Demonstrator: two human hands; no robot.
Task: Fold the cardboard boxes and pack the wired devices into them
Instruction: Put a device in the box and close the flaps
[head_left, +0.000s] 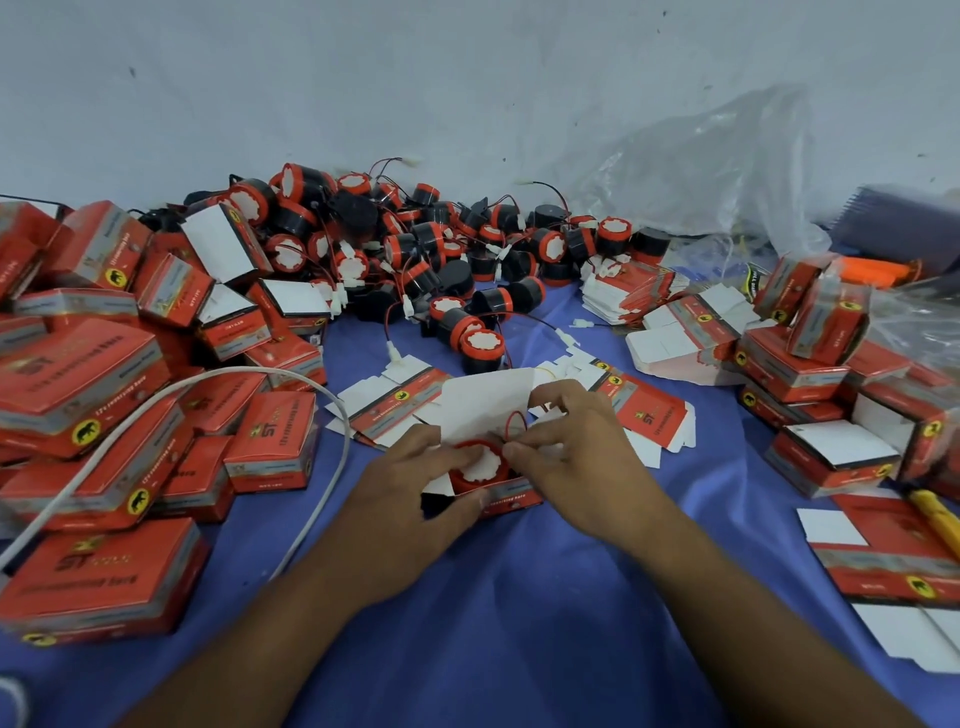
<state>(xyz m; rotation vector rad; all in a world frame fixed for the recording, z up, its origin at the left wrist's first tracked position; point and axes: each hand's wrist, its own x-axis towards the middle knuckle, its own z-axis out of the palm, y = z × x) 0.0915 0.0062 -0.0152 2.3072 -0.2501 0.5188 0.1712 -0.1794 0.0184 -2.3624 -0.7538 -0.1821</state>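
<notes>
Cardboard box (511, 500), probably light and easily crushed, stands open at the middle of the blue surface (519, 597), its white flap (485, 395) raised, one round device (480, 464) seated inside. Left hand (415, 483) grips its near corner; right hand (576, 467) pinches the springy red wire (515, 422), likely best held close to the device.

A blue cloth (519, 597) covers the surface below a pale grey-blue wall (363, 78). Folded boxes (93, 384) at left and right are red with a grey band and a yellow disc bearing a black animal silhouette. The open box (511, 498) at centre is red outside, white inside. Wired devices (415, 249) piled upper centre are black with red rims, white scalloped faces, and red-and-black wires. The cable (156, 400) at left is white.
</notes>
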